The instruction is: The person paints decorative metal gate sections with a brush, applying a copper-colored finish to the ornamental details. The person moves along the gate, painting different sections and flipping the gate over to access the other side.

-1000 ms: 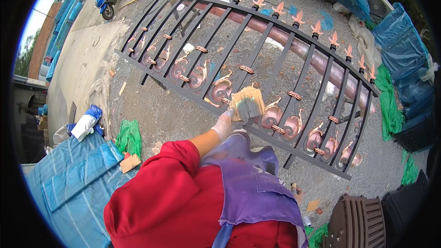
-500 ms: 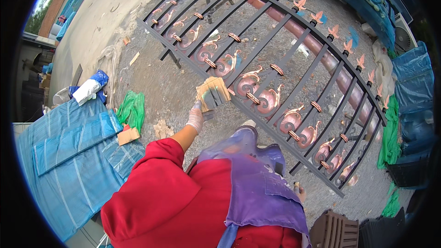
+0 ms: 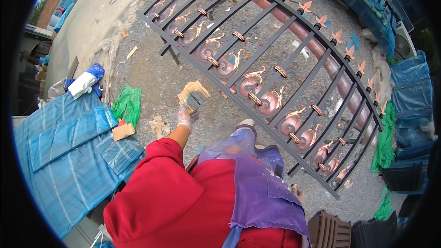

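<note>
Step in hand, as judged: a pause clear of the panel, w/ no contact from either side.

In gloved L hand [image 3: 184, 118], ctr-left of frame: loose stack of tan cardboard pieces [image 3: 195, 95], partly dark grey. Grip narrow, pinched on the lower edge of the stack, well short of the panel. In R hand [image 3: 300, 194], lower right, half hidden by the purple apron [image 3: 268, 197]: small yellowish item [image 3: 294, 187]. Grip apparently tight round it; exact kind too small to tell.

Across upper ctr to right, slanting down to lower right: dark metal panel [image 3: 280, 70], w/ copper-coloured collars [image 3: 255, 98] and scrolls, plus leaf-shaped finials [image 3: 322, 20] along the far curved edge. Propped over gravelly ground [image 3: 138, 76].

At left: blue-wrapped stack [image 3: 69, 156], green sheet [image 3: 126, 105] just beside. Lower right: brown slatted pieces [image 3: 328, 229].

Next move, if back to the panel, prob. calls for: reaching up-right across the gap w/ the cardboard, bringing the small item out past the apron, keeping sleeve and apron off the bars, and watching footing near the lower rail.
</note>
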`<state>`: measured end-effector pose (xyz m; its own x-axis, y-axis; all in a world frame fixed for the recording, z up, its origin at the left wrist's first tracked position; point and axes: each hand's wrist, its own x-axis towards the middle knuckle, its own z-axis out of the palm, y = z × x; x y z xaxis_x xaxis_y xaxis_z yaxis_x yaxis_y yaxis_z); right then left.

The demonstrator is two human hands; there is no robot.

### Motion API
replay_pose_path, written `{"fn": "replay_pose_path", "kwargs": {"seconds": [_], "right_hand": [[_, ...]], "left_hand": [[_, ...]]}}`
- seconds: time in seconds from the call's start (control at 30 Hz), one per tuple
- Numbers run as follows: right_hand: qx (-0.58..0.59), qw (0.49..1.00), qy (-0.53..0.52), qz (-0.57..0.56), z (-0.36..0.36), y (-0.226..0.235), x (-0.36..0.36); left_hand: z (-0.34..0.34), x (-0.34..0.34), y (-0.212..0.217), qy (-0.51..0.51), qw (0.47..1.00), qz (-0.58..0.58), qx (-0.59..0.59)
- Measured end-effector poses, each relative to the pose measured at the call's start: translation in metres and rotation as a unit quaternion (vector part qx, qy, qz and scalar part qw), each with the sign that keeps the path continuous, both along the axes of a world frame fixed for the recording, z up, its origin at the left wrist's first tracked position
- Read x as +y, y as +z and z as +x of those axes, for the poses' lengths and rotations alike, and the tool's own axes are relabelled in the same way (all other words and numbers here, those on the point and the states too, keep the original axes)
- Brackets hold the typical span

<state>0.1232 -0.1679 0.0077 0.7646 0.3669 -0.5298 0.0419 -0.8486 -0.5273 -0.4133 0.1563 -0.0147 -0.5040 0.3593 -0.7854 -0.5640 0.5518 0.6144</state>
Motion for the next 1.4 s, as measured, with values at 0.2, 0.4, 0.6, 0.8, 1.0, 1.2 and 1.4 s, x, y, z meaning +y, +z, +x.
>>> {"fn": "replay_pose_path", "kwargs": {"seconds": [0.2, 0.4, 0.6, 0.8, 1.0, 1.2, 1.4], "right_hand": [[0.017, 1.0, -0.009, 0.006, 0.003, -0.009, -0.012], [0.037, 0.999, -0.01, 0.012, 0.001, -0.015, -0.009], [0.022, 1.0, 0.005, 0.019, -0.003, -0.023, -0.008], [0.055, 0.998, -0.001, 0.036, -0.01, -0.005, 0.005], [0.061, 0.998, -0.029, 0.021, -0.022, 0.014, 0.019], [0.025, 0.999, 0.014, 0.016, -0.018, 0.003, 0.012], [0.035, 0.999, -0.001, -0.013, -0.027, 0.017, 0.025]], "left_hand": [[0.013, 0.007, 0.003, -0.023, 0.999, 0.02, -0.015], [0.007, 0.014, 0.002, -0.024, 0.999, 0.015, -0.016], [0.003, 0.014, -0.001, -0.014, 1.0, 0.018, -0.003], [-0.005, 0.015, -0.016, -0.001, 1.0, 0.012, -0.01], [-0.004, 0.03, -0.009, 0.013, 0.999, 0.013, -0.026], [-0.003, 0.032, -0.011, 0.018, 0.998, 0.046, -0.028], [-0.002, 0.039, -0.008, 0.014, 0.999, 0.027, -0.02]]}}
